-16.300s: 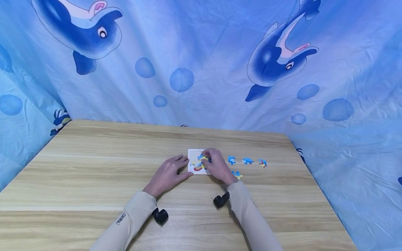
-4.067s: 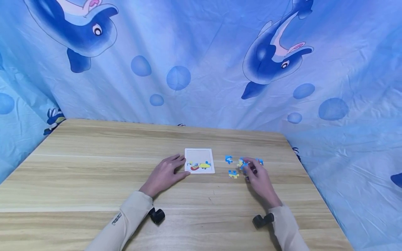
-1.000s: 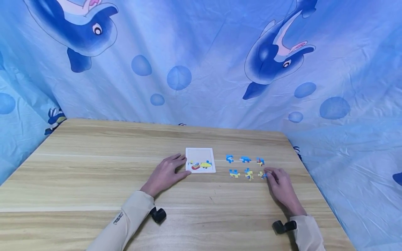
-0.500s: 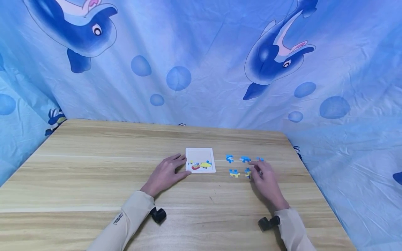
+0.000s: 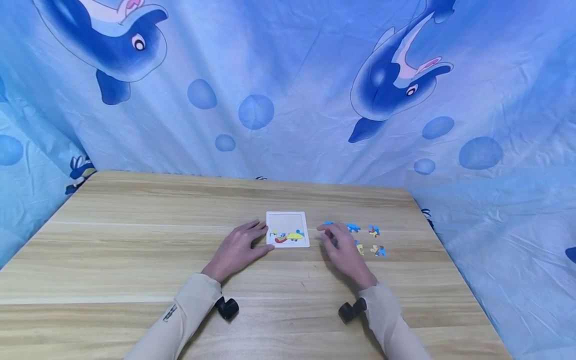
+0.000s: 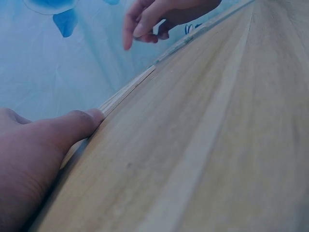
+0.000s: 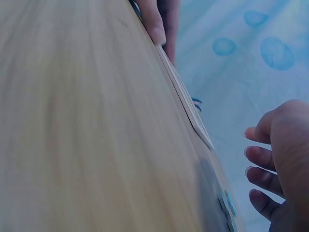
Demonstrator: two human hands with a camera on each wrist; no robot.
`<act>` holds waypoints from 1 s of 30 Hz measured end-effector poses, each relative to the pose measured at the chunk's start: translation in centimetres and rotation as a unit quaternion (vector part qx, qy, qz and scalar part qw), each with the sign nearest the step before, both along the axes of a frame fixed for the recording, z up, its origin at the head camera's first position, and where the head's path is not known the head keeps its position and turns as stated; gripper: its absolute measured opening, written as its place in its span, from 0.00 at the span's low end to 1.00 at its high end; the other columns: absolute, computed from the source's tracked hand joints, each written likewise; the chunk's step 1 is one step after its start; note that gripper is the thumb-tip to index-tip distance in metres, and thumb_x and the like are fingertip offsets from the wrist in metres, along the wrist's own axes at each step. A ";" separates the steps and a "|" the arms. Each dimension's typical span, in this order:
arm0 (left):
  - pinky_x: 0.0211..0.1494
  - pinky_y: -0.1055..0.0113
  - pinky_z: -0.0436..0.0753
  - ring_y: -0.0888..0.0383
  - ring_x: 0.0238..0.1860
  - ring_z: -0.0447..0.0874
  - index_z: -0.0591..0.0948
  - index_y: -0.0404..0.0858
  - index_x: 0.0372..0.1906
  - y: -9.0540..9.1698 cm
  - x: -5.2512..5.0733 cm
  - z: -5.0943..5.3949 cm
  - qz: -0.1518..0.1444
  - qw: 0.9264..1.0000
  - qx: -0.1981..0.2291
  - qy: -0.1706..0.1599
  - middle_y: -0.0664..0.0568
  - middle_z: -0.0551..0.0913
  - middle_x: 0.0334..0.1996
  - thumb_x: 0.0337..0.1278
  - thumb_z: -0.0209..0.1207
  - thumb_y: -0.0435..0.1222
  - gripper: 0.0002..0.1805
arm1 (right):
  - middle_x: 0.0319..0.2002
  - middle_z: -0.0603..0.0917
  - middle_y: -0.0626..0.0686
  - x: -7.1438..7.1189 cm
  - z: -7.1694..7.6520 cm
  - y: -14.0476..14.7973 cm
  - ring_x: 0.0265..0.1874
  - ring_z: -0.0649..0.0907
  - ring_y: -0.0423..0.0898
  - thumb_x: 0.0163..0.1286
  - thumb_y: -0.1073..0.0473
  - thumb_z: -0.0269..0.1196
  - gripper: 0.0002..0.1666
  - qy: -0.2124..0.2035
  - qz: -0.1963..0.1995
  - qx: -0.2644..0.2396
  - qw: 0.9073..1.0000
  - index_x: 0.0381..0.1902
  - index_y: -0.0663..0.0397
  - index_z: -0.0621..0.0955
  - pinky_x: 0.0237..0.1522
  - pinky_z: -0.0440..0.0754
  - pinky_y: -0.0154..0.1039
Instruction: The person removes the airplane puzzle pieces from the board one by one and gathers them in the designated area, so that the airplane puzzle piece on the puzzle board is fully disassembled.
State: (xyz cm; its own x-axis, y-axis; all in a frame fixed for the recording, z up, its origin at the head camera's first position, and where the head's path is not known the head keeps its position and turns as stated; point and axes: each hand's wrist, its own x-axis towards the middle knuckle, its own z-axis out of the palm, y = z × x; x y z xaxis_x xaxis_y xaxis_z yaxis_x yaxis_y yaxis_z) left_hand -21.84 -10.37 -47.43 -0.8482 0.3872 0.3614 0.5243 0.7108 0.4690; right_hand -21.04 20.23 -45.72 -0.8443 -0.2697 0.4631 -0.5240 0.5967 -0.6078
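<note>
In the head view, my left hand [image 5: 238, 250] rests at the left side of a white-bordered puzzle board [image 5: 288, 215]. Its fingertips touch the left edge, and its thumb lies at the near-left corner. Yellow and red puzzle pieces [image 5: 294, 236] line the board's near side; the rest of its inside is bare. My right hand [image 5: 344, 250] hovers just right of the board, fingers loosely bent, with nothing visible between thumb and fingers in the right wrist view. It partly covers the nearest loose pieces. Beyond it lie a blue piece [image 5: 353, 227] and a yellow-blue piece [image 5: 379, 250].
Loose pieces lie in two rows right of the board, with a red-and-blue piece [image 5: 374, 230] at the far row's right end. The wooden table [image 5: 157, 210] meets a blue dolphin-print curtain [image 5: 297, 140] at its back and sides.
Within the last second, my right hand leaves the near row's rightmost piece and moves left towards the board. Earlier, several pieces went from the board to the rows. My left hand stays put.
</note>
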 end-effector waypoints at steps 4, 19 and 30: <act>0.71 0.44 0.73 0.43 0.71 0.72 0.82 0.34 0.65 0.0 0.0 0.1 -0.001 1.000 -0.001 0.001 0.43 0.80 0.65 0.65 0.68 0.54 0.33 | 0.39 0.80 0.50 -0.3 0.0 -1.5 0.41 0.78 0.46 0.73 0.68 0.62 0.11 -0.014 0.003 0.011 1.000 0.52 0.62 0.85 0.43 0.81 0.41; 0.69 0.44 0.74 0.42 0.70 0.74 0.83 0.34 0.64 0.1 -0.2 -0.1 -0.004 1.000 -0.006 0.013 0.42 0.80 0.65 0.65 0.67 0.54 0.33 | 0.44 0.83 0.51 -1.3 -0.4 -5.6 0.47 0.79 0.49 0.75 0.67 0.61 0.13 -0.042 0.038 0.028 0.998 0.54 0.60 0.84 0.49 0.80 0.47; 0.69 0.43 0.75 0.42 0.69 0.74 0.83 0.34 0.64 0.1 -0.3 -0.3 -0.007 1.000 -0.002 0.019 0.40 0.80 0.64 0.65 0.68 0.53 0.33 | 0.45 0.81 0.51 -1.7 -0.2 -8.2 0.49 0.77 0.51 0.75 0.62 0.63 0.17 -0.065 0.062 0.069 0.994 0.60 0.59 0.83 0.53 0.79 0.46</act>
State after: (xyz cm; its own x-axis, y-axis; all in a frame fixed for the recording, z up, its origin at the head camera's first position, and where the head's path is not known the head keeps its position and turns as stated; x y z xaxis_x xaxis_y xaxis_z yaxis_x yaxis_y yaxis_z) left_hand -22.13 -10.29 -47.74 -0.8287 0.4000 0.3915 0.5510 0.7058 0.4453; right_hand -22.75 12.07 -45.95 -0.8511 -0.4284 0.3035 -0.5207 0.6154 -0.5917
